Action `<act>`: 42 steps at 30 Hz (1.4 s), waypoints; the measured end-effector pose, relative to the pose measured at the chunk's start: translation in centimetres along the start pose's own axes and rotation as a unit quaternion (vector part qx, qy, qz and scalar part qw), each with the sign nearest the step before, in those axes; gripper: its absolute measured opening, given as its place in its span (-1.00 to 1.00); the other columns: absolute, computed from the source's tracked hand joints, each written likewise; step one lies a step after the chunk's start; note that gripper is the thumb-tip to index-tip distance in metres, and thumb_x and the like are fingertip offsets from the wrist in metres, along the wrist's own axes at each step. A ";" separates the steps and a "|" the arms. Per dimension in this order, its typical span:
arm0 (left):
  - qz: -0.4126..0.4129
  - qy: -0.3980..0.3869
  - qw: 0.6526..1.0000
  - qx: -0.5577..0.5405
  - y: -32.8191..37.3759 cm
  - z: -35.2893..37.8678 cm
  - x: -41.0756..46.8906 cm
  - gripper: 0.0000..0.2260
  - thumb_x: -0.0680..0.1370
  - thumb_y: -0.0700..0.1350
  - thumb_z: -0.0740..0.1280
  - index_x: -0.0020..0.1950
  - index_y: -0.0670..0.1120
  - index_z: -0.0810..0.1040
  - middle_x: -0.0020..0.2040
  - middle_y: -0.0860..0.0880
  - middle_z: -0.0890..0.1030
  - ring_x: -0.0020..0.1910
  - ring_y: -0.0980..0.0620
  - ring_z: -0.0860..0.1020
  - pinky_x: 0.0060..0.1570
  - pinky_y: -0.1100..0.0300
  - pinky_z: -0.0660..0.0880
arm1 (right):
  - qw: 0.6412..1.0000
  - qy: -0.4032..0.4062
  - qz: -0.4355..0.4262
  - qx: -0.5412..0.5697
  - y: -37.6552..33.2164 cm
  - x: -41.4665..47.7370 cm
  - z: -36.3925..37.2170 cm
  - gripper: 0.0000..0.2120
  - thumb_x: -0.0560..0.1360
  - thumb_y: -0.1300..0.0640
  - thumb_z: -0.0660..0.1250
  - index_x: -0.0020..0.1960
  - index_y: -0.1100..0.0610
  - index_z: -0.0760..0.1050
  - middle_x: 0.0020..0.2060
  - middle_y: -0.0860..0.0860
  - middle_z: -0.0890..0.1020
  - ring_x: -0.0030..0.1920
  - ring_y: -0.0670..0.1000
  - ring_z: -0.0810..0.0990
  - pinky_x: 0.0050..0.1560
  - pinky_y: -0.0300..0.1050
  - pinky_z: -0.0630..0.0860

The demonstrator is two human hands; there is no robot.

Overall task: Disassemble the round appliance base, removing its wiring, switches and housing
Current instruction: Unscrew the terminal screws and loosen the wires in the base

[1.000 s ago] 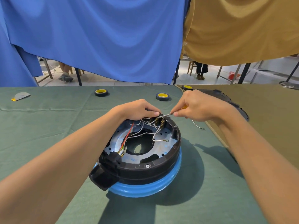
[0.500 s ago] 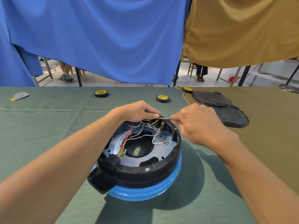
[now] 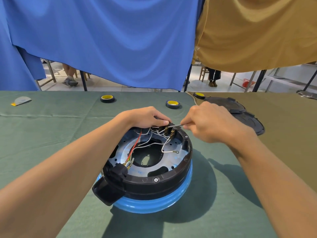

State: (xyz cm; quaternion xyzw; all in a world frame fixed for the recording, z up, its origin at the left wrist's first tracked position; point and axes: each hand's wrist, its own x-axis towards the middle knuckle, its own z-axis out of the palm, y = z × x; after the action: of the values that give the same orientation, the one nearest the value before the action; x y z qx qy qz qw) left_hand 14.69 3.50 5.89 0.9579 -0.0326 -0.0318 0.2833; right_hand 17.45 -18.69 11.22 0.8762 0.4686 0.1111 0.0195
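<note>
The round appliance base [image 3: 155, 183], a black ring on a blue body, lies upside down on the green cloth. Inside it a metal plate [image 3: 171, 159] carries white wires [image 3: 164, 145] and a red wire [image 3: 136, 143]. A switch block [image 3: 169, 130] with brass terminals sits at the far rim. My left hand [image 3: 145, 117] grips the far rim beside that block. My right hand [image 3: 211, 122] pinches a thin screwdriver [image 3: 175, 125], its metal tip at the terminals. A black socket housing [image 3: 109, 188] juts from the near left side.
Two black round covers [image 3: 240, 114] lie overlapped at the right on the brown cloth. Three tape rolls [image 3: 172, 104] stand along the far table edge. A grey scrap [image 3: 21, 100] lies far left. Blue and tan curtains hang behind.
My right hand dropped lower half a second ago, then came back up level with the switch block, keeping the screwdriver tip there. My left hand has stayed on the rim.
</note>
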 end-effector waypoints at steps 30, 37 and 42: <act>-0.023 0.005 1.000 0.004 0.6 -0.2 -0.2 -0.75 0.63 0.02 0.24 0.28 0.14 0.58 0.08 0.25 0.61 0.08 0.25 0.55 -0.03 0.51 0.33 | 0.977 -0.130 -0.069 0.154 3.0 3.8 -1.8 -0.83 0.55 0.13 0.36 0.09 0.03 0.68 -0.41 -0.24 0.61 -0.37 -0.27 0.51 -0.34 -0.45 0.38; -0.021 0.000 1.000 0.003 0.7 -0.2 -0.3 -0.75 0.64 0.02 0.24 0.28 0.14 0.58 0.07 0.24 0.62 0.04 0.31 0.54 0.01 0.44 0.35 | 0.970 -0.123 -0.065 0.201 4.0 3.9 -1.0 -0.84 0.55 0.13 0.36 0.07 0.04 0.68 -0.48 -0.16 0.55 -0.47 -0.25 0.46 -0.43 -0.45 0.33; -0.032 0.005 0.999 0.009 0.9 -0.2 -0.4 -0.74 0.63 0.03 0.24 0.30 0.12 0.57 0.17 0.16 0.62 0.07 0.27 0.54 0.05 0.37 0.33 | 0.993 -0.074 -0.073 0.059 2.0 3.0 -1.5 -0.81 0.56 0.10 0.32 0.10 -0.04 0.67 -0.05 -0.17 0.69 0.00 -0.10 0.58 0.03 -0.12 0.54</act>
State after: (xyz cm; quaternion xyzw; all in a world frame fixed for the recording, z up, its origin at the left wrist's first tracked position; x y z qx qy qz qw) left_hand 14.22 2.90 6.52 0.9610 -0.0011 -0.0354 0.2742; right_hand 20.37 -17.42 13.54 0.8452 0.5341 0.0164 0.0109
